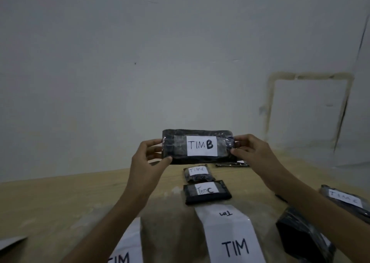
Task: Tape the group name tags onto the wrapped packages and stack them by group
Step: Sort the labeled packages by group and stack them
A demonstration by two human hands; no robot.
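The left hand (147, 154) and right hand (251, 149) hold one dark wrapped package (175, 155) in the air above the middle of the counter (60, 200). Each hand pinches one short end between thumb and fingers. The package's long axis runs level from left to right. Its broad face is turned toward the camera, and the white tag (202, 145) on that face reads "TIM B" the right way up.

Three more packages on the counter carry tags reading "TIM C". The far package (198, 175) and the middle package (207, 192) lie one behind the other below the held one, near the counter's centre, long axes left to right. The right package (347, 201) lies at the right edge, slanted. A fifth package (290, 232) sits toward the near right corner, showing no tag from here. A thin dark item (230, 165) lies toward the far edge, mostly hidden.

Two paper strips marked "TIM" lie at the near edge: the centre strip (230, 236), with its length pointing toward the far edge, and the left strip (128, 246).
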